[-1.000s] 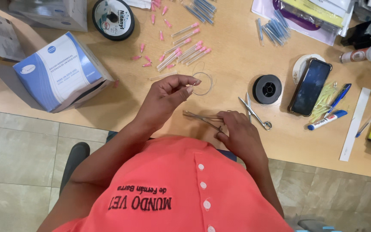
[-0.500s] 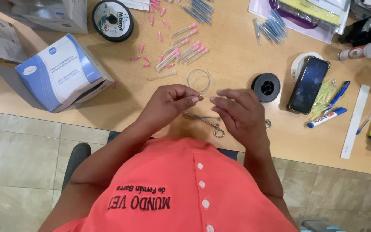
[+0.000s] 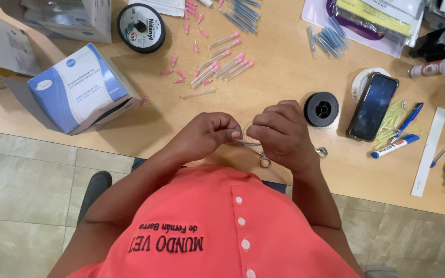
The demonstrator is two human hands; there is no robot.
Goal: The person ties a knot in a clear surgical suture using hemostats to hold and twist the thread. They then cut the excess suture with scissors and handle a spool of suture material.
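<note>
Pinching a thin clear loop of line (image 3: pixel 246 128) between them, the left hand (image 3: pixel 209 135) and right hand (image 3: pixel 281 134) are meeting fingertip to fingertip just above the near edge of the light wooden table (image 3: pixel 284 82), both with fingers curled narrow. Lying under the hands are small metal scissors (image 3: pixel 263 157). Sitting just beyond the right hand is a black round spool (image 3: pixel 321 109), with a dark smartphone (image 3: pixel 373 106) beside it. Farther off, pink-capped needles (image 3: pixel 217 64) are lying scattered.

Coral button-front shirt (image 3: pixel 217 226), bare forearms
</note>
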